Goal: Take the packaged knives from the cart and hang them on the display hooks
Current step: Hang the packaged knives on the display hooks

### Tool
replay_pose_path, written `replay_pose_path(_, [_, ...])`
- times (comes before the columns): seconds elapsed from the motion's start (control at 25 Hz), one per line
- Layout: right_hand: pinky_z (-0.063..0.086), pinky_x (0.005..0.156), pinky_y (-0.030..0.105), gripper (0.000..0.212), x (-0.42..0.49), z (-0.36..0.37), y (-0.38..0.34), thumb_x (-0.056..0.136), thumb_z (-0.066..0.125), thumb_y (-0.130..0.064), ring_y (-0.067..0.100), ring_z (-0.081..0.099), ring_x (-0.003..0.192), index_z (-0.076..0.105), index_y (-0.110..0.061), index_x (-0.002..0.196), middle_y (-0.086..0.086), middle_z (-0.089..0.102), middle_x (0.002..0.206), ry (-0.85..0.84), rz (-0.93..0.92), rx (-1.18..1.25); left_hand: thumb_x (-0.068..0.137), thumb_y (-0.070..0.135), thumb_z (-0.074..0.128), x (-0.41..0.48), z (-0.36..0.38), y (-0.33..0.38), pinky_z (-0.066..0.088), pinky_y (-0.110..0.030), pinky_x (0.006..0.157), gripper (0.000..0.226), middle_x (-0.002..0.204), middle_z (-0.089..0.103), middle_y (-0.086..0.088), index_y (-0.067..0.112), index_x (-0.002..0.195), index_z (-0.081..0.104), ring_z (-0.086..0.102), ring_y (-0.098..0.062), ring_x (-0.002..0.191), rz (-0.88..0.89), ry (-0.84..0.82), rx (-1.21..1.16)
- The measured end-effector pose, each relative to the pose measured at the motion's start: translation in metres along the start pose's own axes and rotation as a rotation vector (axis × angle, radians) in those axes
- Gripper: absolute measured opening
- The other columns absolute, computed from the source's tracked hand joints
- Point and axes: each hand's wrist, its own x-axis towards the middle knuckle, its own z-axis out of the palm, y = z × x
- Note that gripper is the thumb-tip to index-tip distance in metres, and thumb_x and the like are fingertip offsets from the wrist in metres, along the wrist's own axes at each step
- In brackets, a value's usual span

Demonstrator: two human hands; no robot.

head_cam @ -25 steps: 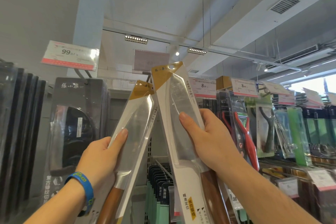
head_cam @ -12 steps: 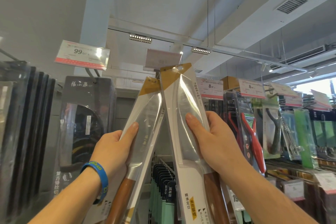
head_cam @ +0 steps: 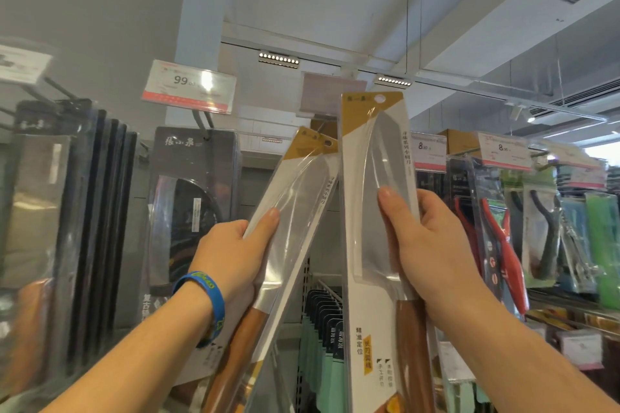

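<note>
Two packaged knives are raised toward a display hook (head_cam: 320, 126) under a blank grey price tag (head_cam: 330, 99). My left hand (head_cam: 235, 255) grips the left knife package (head_cam: 302, 198), which leans right, its gold top near the hook. My right hand (head_cam: 432, 245) grips the right knife package (head_cam: 375, 204), held almost upright; its hang hole shows at the gold top, beside and slightly above the hook. Both knives have wooden handles at the bottom. The cart is out of view.
Dark boxed knives (head_cam: 194, 211) hang at left under a 99 price tag (head_cam: 189, 87). Red pliers (head_cam: 500, 238) and other packaged tools hang at right under 8-yuan tags (head_cam: 503, 151). Rows of dark and green packages (head_cam: 322, 329) hang on lower hooks.
Both hands have lifted their packages higher toward the hook. The right package has turned more upright, and the left package's top has come close to the hook.
</note>
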Motion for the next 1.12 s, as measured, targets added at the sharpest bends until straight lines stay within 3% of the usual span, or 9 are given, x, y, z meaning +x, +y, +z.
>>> replay_pose_path(0.16, [0.051, 0.053, 0.008, 0.035, 0.001, 0.005, 0.004, 0.091, 0.062, -0.059, -0.002, 0.069, 0.082, 0.061, -0.034, 0.116, -0.014, 0.071, 0.102, -0.003, 0.003, -0.018, 0.081, 0.079, 0.044, -0.01, -0.005, -0.01, 0.047, -0.032, 0.058, 0.087, 0.069, 0.067, -0.017, -0.005, 0.078, 0.064, 0.06, -0.022, 0.059, -0.03, 0.022, -0.045])
replay_pose_path(0.32, [0.052, 0.054, 0.01, 0.031, 0.003, 0.012, 0.005, 0.091, 0.064, -0.057, -0.003, 0.07, 0.08, 0.063, -0.033, 0.111, -0.012, 0.073, 0.098, -0.005, 0.0, 0.012, 0.083, 0.076, 0.043, -0.002, -0.013, -0.002, 0.049, -0.033, 0.06, 0.074, 0.055, 0.063, -0.004, 0.007, 0.061, 0.058, 0.061, -0.021, 0.057, -0.029, -0.023, -0.022])
replay_pose_path(0.4, [0.054, 0.056, 0.012, 0.028, 0.002, 0.018, 0.006, 0.091, 0.064, -0.057, -0.003, 0.071, 0.08, 0.064, -0.035, 0.108, -0.014, 0.074, 0.096, -0.019, 0.004, 0.014, 0.086, 0.073, 0.043, 0.004, -0.01, 0.005, 0.049, -0.034, 0.063, 0.074, 0.06, 0.064, -0.008, 0.004, 0.064, 0.058, 0.062, -0.026, 0.062, -0.002, -0.064, 0.002])
replay_pose_path(0.52, [0.052, 0.056, 0.01, 0.025, -0.001, 0.021, 0.008, 0.092, 0.064, -0.055, -0.003, 0.071, 0.078, 0.064, -0.034, 0.105, -0.021, 0.073, 0.09, -0.027, 0.006, 0.031, 0.088, 0.072, 0.043, 0.006, -0.007, 0.004, 0.052, -0.037, 0.067, 0.082, 0.077, 0.07, -0.017, -0.006, 0.082, 0.067, 0.067, -0.032, 0.075, -0.009, -0.06, 0.029])
replay_pose_path(0.68, [0.054, 0.056, 0.013, 0.029, -0.001, 0.018, 0.009, 0.092, 0.063, -0.056, 0.0, 0.072, 0.078, 0.065, -0.032, 0.107, -0.018, 0.074, 0.091, -0.017, 0.007, 0.023, 0.076, 0.081, 0.041, -0.002, -0.015, -0.003, 0.05, -0.034, 0.061, 0.083, 0.064, 0.067, -0.011, 0.001, 0.072, 0.066, 0.064, -0.026, 0.063, 0.002, -0.043, 0.005])
replay_pose_path(0.92, [0.054, 0.06, 0.016, 0.026, 0.002, 0.015, 0.006, 0.09, 0.063, -0.058, -0.001, 0.071, 0.08, 0.064, -0.036, 0.106, -0.018, 0.073, 0.093, -0.009, 0.0, 0.012, 0.085, 0.073, 0.044, -0.005, -0.007, 0.004, 0.053, -0.043, 0.066, 0.075, 0.059, 0.059, -0.011, 0.003, 0.065, 0.055, 0.057, -0.026, 0.059, 0.05, -0.004, 0.041])
replay_pose_path(1.12, [0.054, 0.056, 0.012, 0.03, 0.001, 0.008, 0.005, 0.091, 0.063, -0.059, -0.002, 0.071, 0.081, 0.061, -0.036, 0.11, -0.013, 0.073, 0.097, -0.045, 0.038, 0.002, 0.086, 0.073, 0.045, -0.005, 0.003, 0.0, 0.055, -0.047, 0.074, 0.082, 0.074, 0.067, -0.021, -0.007, 0.078, 0.061, 0.065, -0.038, 0.073, -0.019, -0.052, -0.035])
